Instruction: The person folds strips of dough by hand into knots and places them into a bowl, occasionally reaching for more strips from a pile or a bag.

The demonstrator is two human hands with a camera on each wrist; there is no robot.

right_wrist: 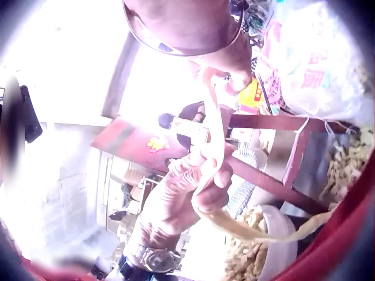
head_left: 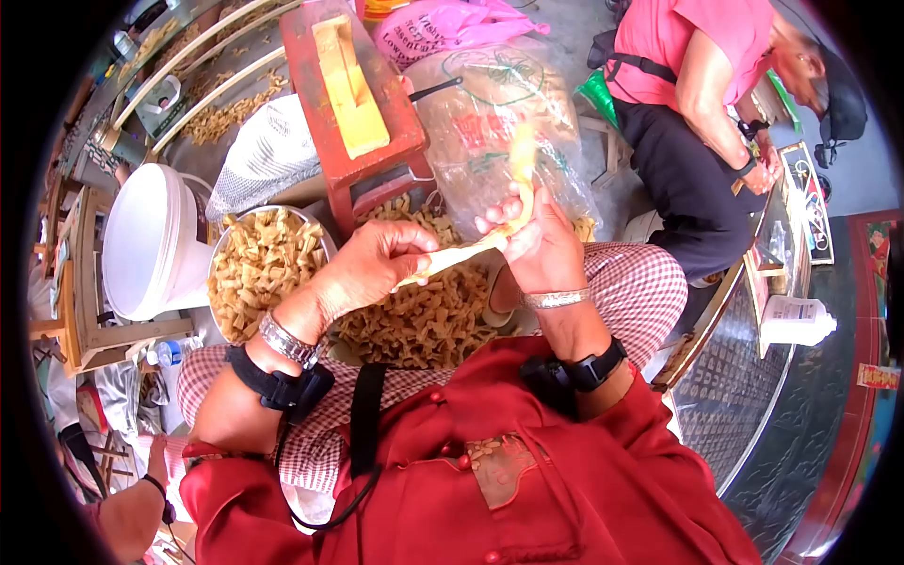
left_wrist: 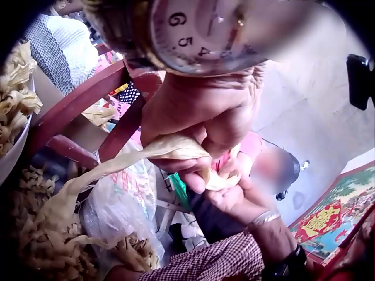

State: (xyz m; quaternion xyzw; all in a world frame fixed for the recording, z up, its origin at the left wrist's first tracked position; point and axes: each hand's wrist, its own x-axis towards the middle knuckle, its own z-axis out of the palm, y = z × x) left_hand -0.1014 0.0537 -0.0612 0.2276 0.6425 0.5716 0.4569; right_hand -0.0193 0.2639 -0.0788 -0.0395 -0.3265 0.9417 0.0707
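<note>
A long pale yellow strip (head_left: pixel 461 254) stretches between the two hands in front of the lap. My left hand (head_left: pixel 377 262) pinches it on the left, and its end pokes out below the fingers. On the right, my right hand (head_left: pixel 546 245) has its fingers curled round the strip, whose blurred upper part rises above that hand. The left wrist view shows the strip (left_wrist: pixel 170 146) crossing under the left hand (left_wrist: pixel 205 111), with the right hand (left_wrist: pixel 231 202) close by. In the right wrist view the strip (right_wrist: pixel 217 134) runs from the right hand (right_wrist: pixel 225 55) past the left hand (right_wrist: pixel 181 193).
Folded tan pieces (head_left: pixel 264 268) fill a round bowl at left; more pieces (head_left: pixel 414 325) lie heaped below the hands. Beyond stands a red stool (head_left: pixel 367 169) bearing a yellow block (head_left: pixel 363 127). A plastic bag (head_left: pixel 452 155) lies beside it. A person in pink (head_left: pixel 697 104) sits at right.
</note>
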